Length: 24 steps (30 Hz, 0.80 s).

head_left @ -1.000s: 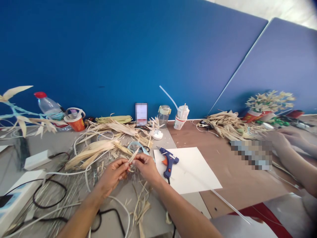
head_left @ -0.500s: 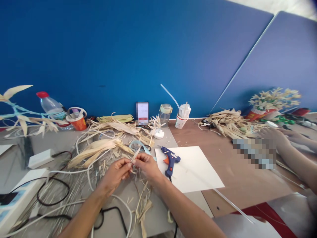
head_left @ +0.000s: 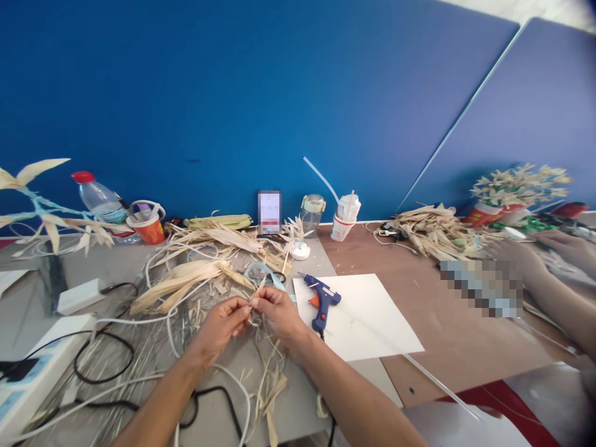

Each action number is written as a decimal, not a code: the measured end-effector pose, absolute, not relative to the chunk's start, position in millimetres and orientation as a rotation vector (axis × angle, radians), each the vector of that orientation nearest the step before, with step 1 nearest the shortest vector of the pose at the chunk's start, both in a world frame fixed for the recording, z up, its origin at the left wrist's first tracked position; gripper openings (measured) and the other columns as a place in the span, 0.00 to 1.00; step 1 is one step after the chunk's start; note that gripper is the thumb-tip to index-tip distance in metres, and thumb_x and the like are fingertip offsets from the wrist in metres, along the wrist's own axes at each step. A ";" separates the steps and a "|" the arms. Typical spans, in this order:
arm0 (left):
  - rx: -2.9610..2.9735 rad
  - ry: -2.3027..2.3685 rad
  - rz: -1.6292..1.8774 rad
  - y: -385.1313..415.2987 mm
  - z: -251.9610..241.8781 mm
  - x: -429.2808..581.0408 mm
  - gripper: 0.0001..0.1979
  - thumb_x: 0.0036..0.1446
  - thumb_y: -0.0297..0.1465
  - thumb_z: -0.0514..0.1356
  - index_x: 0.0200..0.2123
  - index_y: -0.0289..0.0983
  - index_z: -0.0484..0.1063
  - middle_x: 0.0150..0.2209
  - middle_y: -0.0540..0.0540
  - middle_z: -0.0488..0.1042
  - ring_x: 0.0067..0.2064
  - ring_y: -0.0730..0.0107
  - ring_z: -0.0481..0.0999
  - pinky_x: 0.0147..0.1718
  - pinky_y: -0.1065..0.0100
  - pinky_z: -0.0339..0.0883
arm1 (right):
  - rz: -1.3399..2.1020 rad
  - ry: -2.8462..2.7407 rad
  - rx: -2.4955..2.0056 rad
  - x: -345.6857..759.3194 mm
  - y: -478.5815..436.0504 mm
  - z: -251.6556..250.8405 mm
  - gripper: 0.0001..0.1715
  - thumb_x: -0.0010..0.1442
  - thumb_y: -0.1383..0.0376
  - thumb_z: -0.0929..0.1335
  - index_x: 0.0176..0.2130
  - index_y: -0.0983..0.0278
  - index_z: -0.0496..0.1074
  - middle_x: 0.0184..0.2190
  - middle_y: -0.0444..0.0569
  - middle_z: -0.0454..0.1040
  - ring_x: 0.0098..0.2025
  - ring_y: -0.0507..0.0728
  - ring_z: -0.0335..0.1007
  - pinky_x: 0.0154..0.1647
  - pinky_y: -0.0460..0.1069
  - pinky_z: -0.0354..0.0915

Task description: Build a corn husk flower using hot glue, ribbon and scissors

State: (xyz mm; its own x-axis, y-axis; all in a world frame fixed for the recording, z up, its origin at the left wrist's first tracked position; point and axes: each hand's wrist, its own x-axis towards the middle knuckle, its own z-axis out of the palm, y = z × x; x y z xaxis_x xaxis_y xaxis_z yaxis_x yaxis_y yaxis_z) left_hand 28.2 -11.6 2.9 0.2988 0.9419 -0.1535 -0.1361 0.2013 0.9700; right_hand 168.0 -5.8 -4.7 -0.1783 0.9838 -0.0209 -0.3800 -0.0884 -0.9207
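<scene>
My left hand (head_left: 226, 323) and my right hand (head_left: 278, 312) meet above the table, both closed in a pinch on one small strip of corn husk (head_left: 259, 287). Its pale pointed tip sticks up between the fingertips; the lower part is hidden by my fingers. Just beyond my hands lie a roll of light blue tape (head_left: 267, 273) and a pile of dried corn husks (head_left: 186, 280). Right of my right hand, a blue glue gun (head_left: 321, 299) with an orange trigger lies on a white sheet (head_left: 372, 329). Husk scraps (head_left: 274, 391) are scattered below my hands.
A power strip (head_left: 41, 379) and tangled cables take up the left side, near a husk-leaved branch (head_left: 41, 208). A phone (head_left: 270, 212), a jar (head_left: 313, 214) and a paper cup (head_left: 343, 228) stand along the blue partition. Another person's hands (head_left: 516, 257) are at the right.
The husk tip between my fingers looks narrower and more upright. My hands stay pinched together in nearly the same place; the whole view has shifted slightly.
</scene>
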 end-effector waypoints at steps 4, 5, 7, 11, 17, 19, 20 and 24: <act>1.053 0.959 0.993 -10.8 6.1 25.5 0.12 0.46 0.38 0.65 0.25 0.34 0.71 0.21 0.53 0.67 0.18 0.83 0.53 0.19 0.74 0.46 | 1.648 -0.956 -0.731 170.1 -7.7 0.7 0.13 0.44 0.59 0.72 0.29 0.65 0.72 0.25 0.43 0.70 0.26 0.49 0.63 0.33 0.45 0.60; 1.050 0.958 0.999 -10.6 6.5 24.9 0.12 0.46 0.37 0.65 0.25 0.34 0.71 0.22 0.53 0.67 0.18 0.83 0.53 0.18 0.74 0.46 | 1.668 -0.936 -0.719 170.7 -7.8 2.5 0.14 0.44 0.58 0.72 0.30 0.64 0.72 0.25 0.43 0.70 0.26 0.49 0.63 0.32 0.45 0.60; 1.060 0.965 1.000 -10.3 6.5 24.4 0.12 0.46 0.37 0.65 0.25 0.34 0.71 0.22 0.52 0.67 0.18 0.82 0.54 0.18 0.74 0.46 | 1.662 -0.894 -0.739 171.9 -7.2 5.3 0.15 0.45 0.56 0.71 0.30 0.64 0.72 0.22 0.43 0.69 0.23 0.48 0.62 0.30 0.45 0.60; 1.096 0.997 0.979 -10.1 5.4 25.8 0.12 0.45 0.38 0.65 0.27 0.34 0.72 0.22 0.52 0.67 0.18 0.81 0.54 0.18 0.74 0.46 | 1.575 -0.885 -0.827 172.1 -3.7 5.0 0.15 0.46 0.55 0.70 0.25 0.64 0.69 0.19 0.41 0.67 0.20 0.47 0.59 0.24 0.44 0.57; 1.076 1.017 0.926 -10.4 4.3 27.8 0.14 0.44 0.38 0.66 0.29 0.34 0.72 0.24 0.51 0.69 0.18 0.82 0.54 0.18 0.74 0.47 | 1.505 -0.963 -0.952 171.1 -2.7 4.6 0.12 0.47 0.60 0.69 0.20 0.64 0.66 0.15 0.39 0.64 0.17 0.46 0.56 0.21 0.43 0.53; 1.038 1.002 0.944 -10.2 3.8 27.7 0.14 0.45 0.39 0.65 0.31 0.34 0.72 0.22 0.53 0.67 0.17 0.83 0.52 0.18 0.74 0.46 | 1.533 -0.960 -0.950 172.3 -3.6 7.2 0.11 0.46 0.61 0.69 0.20 0.65 0.67 0.16 0.39 0.65 0.17 0.46 0.57 0.21 0.44 0.53; 1.024 1.002 0.953 -10.2 3.6 27.5 0.14 0.45 0.39 0.65 0.32 0.34 0.72 0.22 0.53 0.67 0.17 0.83 0.52 0.18 0.74 0.46 | 1.541 -0.960 -0.951 173.0 -4.0 8.4 0.11 0.46 0.61 0.69 0.20 0.65 0.67 0.17 0.39 0.66 0.17 0.46 0.57 0.21 0.44 0.53; 1.034 1.010 0.946 -10.2 4.1 26.9 0.14 0.45 0.38 0.65 0.31 0.34 0.73 0.22 0.54 0.66 0.17 0.83 0.52 0.18 0.74 0.45 | 1.545 -0.973 -0.958 174.9 -4.2 9.5 0.10 0.47 0.61 0.69 0.21 0.66 0.69 0.17 0.40 0.66 0.17 0.46 0.58 0.21 0.43 0.53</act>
